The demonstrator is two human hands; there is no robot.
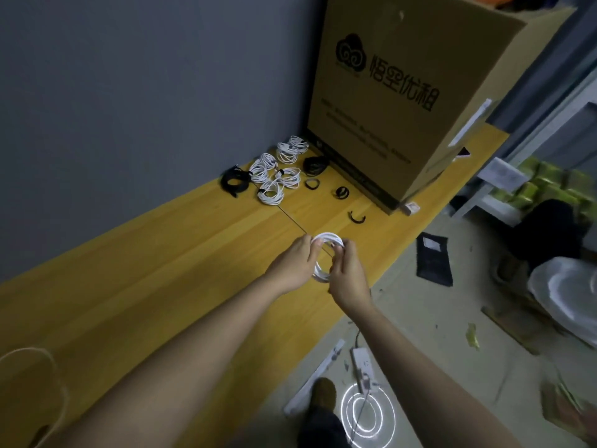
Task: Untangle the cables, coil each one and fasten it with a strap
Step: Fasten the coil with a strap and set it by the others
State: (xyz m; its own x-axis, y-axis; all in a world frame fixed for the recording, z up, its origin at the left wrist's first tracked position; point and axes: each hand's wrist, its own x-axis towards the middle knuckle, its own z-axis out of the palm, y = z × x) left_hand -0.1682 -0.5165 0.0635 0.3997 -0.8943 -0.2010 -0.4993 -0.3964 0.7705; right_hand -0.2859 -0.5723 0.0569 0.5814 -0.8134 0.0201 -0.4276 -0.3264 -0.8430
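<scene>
Left hand (pixel 295 263): grasping white cable coil (pixel 326 240) at nine o'clock.
Right hand (pixel 347 273): gripping coil at three o'clock.
Table (pixel 161 270): below.

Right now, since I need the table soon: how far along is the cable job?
Done: white coils and black coils lie bundled by the box. In hand: both hands grip a white coil, not yet strapped. Left: three loose straps wait; other cables can't be judged.

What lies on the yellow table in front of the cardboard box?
On the table, before the cardboard box, lie white cable coils, black coils and loose black straps. Whether anything lies behind the box is hidden.
</scene>
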